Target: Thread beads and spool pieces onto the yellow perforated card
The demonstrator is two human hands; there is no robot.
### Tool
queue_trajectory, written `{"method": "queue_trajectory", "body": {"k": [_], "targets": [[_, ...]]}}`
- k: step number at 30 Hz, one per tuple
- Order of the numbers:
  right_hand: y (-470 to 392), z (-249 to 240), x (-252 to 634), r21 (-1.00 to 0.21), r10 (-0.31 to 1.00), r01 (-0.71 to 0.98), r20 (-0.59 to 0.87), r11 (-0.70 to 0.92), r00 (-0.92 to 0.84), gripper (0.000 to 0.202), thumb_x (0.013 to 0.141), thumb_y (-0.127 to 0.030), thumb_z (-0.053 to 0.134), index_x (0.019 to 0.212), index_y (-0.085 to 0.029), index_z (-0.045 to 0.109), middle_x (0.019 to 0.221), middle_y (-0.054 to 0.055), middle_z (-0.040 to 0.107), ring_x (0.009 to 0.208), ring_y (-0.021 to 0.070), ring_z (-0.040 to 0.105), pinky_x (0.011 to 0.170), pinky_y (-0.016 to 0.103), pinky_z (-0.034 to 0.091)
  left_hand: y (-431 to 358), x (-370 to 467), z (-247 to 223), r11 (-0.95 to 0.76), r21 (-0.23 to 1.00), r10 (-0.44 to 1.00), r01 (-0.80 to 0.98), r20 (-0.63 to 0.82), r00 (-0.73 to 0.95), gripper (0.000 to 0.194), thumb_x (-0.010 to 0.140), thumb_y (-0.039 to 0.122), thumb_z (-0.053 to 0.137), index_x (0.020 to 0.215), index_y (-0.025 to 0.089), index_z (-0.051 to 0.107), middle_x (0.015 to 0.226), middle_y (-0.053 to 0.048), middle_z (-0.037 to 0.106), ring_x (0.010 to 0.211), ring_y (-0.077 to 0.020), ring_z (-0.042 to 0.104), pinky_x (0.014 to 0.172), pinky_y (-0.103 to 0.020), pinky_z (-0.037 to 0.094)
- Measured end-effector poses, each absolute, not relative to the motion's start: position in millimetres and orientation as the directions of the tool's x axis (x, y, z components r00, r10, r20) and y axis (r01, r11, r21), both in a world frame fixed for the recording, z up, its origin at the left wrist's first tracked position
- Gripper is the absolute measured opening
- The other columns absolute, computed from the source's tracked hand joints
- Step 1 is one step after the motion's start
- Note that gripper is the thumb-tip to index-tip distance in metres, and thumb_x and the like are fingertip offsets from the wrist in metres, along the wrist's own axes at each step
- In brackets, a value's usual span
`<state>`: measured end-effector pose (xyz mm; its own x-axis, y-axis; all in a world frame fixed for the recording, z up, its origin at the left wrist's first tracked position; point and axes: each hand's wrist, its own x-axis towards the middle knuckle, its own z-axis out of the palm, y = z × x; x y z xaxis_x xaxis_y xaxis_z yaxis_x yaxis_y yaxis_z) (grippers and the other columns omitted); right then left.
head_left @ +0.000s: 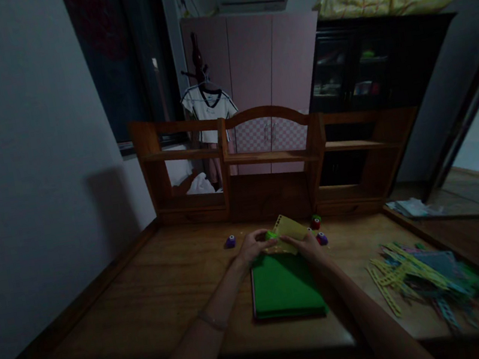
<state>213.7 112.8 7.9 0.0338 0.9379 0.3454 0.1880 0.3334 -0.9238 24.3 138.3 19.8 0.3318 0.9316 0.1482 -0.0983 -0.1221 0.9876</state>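
My left hand [254, 246] is closed, its fingertips pinching a small bright green piece [270, 234] whose exact kind is too small to make out. Close beside it, my right hand [305, 246] is closed on a yellow sheet [291, 227] with a row of holes along one edge. The sheet is tilted, and its lower part is partly behind the fingers. Under and in front of both hands lies a flat green stack [286, 287] with a dark edge. A small purple figure with an eye [230, 241] stands left of my left hand.
Right of my right hand are a red and green figure [316, 222] and another purple figure [322, 238]. A tangled pile of punched strips [411, 273], yellow, blue and green, covers the table's right side. A wooden shelf unit [269, 153] rises along the far edge.
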Motion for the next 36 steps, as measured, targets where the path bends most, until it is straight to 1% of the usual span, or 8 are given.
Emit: {"method": "queue_trajectory", "body": {"k": [4,12,17,24,29,32,36], "targets": [[114,7,215,-0.931,0.94,0.143,0.341,0.336,0.01,0.044,0.065,-0.042,0.07,0.099,-0.014,0.064,0.097,0.009,0.068,0.086,0.0257,0.065,0.072,0.035,0.052,134,24,26,-0.106,0.99,0.934,-0.094,0.131,0.333,0.05,0.049,0.034,0.082,0.091,0.012,0.066,0.088,-0.009,0.067,0.081,-0.0189,0.061,0.072,-0.026,0.046],[109,11,212,-0.94,0.945,0.109,0.327,0.324,0.015,0.045,0.064,-0.04,0.07,0.098,-0.012,0.064,0.096,0.01,0.069,0.085,0.0272,0.065,0.073,0.038,0.053,137,26,21,-0.135,0.985,0.945,-0.105,0.16,0.285,0.049,0.047,0.032,0.083,0.088,0.012,0.066,0.087,-0.009,0.068,0.081,-0.0192,0.062,0.072,-0.026,0.047],[107,14,209,-0.953,0.955,0.072,0.295,0.294,0.006,0.045,0.061,-0.041,0.072,0.097,-0.015,0.065,0.096,0.009,0.069,0.084,0.026,0.065,0.073,0.037,0.053,146,26,9,-0.151,0.977,0.928,-0.149,0.192,0.32,0.05,0.051,0.033,0.082,0.092,0.011,0.065,0.09,-0.01,0.067,0.08,-0.0185,0.061,0.071,-0.026,0.047],[104,16,208,-0.963,0.965,0.075,0.262,0.26,0.014,0.046,0.061,-0.039,0.073,0.098,-0.014,0.064,0.096,0.009,0.069,0.086,0.0258,0.065,0.073,0.036,0.053,152,26,4,-0.16,0.973,0.923,-0.164,0.207,0.325,0.047,0.051,0.032,0.082,0.091,0.012,0.065,0.09,-0.01,0.066,0.081,-0.0186,0.061,0.073,-0.027,0.047],[106,15,209,-0.972,0.974,0.057,0.228,0.227,0.015,0.046,0.06,-0.038,0.074,0.097,-0.013,0.064,0.096,0.01,0.069,0.083,0.0256,0.065,0.07,0.035,0.053,151,26,6,-0.163,0.974,0.921,-0.157,0.207,0.329,0.048,0.05,0.033,0.082,0.09,0.012,0.065,0.089,-0.01,0.067,0.082,-0.0193,0.061,0.073,-0.028,0.047],[107,14,209,-0.965,0.966,0.057,0.258,0.257,0.009,0.046,0.06,-0.038,0.074,0.097,-0.013,0.064,0.096,0.01,0.069,0.084,0.0247,0.065,0.07,0.033,0.053,151,25,7,-0.156,0.976,0.918,-0.153,0.201,0.341,0.048,0.05,0.032,0.082,0.09,0.011,0.065,0.088,-0.01,0.067,0.082,-0.0195,0.061,0.075,-0.029,0.046],[108,13,208,-0.958,0.96,0.057,0.281,0.281,0.0,0.046,0.061,-0.038,0.073,0.099,-0.014,0.063,0.097,0.009,0.068,0.085,0.0248,0.065,0.071,0.033,0.053,150,24,8,-0.188,0.974,0.908,-0.127,0.222,0.354,0.047,0.052,0.033,0.081,0.091,0.011,0.065,0.089,-0.011,0.067,0.082,-0.0195,0.061,0.074,-0.028,0.046]]}}
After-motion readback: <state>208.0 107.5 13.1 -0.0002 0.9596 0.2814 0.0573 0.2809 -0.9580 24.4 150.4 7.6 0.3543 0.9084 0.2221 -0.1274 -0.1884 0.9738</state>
